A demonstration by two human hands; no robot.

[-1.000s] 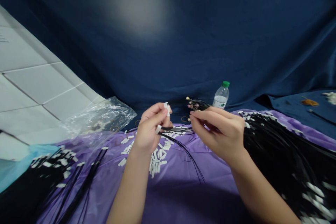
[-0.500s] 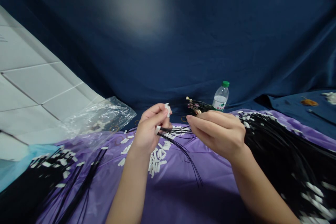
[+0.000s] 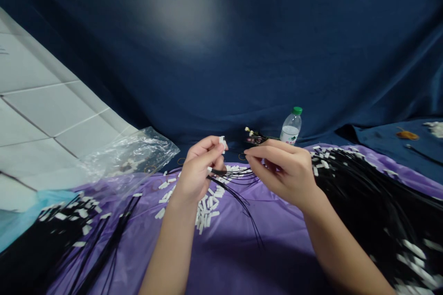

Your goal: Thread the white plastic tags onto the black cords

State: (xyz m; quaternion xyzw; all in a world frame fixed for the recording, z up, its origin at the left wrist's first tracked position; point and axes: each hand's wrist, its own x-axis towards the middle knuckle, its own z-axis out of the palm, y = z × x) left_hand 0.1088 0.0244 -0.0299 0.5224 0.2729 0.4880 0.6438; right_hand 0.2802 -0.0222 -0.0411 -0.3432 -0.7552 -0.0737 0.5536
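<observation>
Pinched between the thumb and forefinger of my left hand (image 3: 199,168) is a small white plastic connector (image 3: 222,141). Lower in the same palm sits another white connector (image 3: 209,170), from which thin black wires (image 3: 238,199) run to the right and hang down. My right hand (image 3: 285,168) is closed in a pinch just right of the held connector, apart from it. Whatever its fingertips hold is too small to make out. Some of the black wires pass close under or behind the right fingers.
Loose white connectors (image 3: 207,212) lie on the purple cloth (image 3: 242,258). Bundles of black wires with white ends lie left (image 3: 34,244) and right (image 3: 367,203). Behind stand a water bottle (image 3: 290,129) and small flowers (image 3: 254,138); a clear plastic bag (image 3: 138,147) lies left.
The connector in my left fingertips has turned, so dark slots show on its face. My right hand has shifted slightly left, and its fingers have changed their pose.
</observation>
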